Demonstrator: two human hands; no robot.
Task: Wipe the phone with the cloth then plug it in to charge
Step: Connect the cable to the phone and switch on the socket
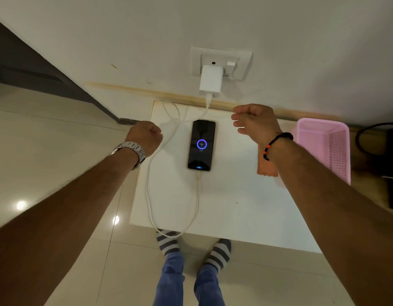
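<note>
The phone (201, 145) lies face up on the white table (235, 206), its screen lit with a blue charging ring. A white cable (150, 191) runs from its near end, loops over the table's front edge and goes up to the white charger (210, 81) in the wall socket (241, 60). An orange cloth (263, 165) lies right of the phone, mostly hidden under my right forearm. My left hand (144, 134) hovers left of the phone, fingers curled into a fist, holding nothing. My right hand (254, 120) hovers above the table right of the phone, fingers loosely curled and empty.
A pink plastic basket (328, 146) stands at the table's right edge. A dark cabinet (36, 69) is at the left, and a black cable and object (392, 151) at the far right. My striped socks (169, 241) show below the table's front edge on the tiled floor.
</note>
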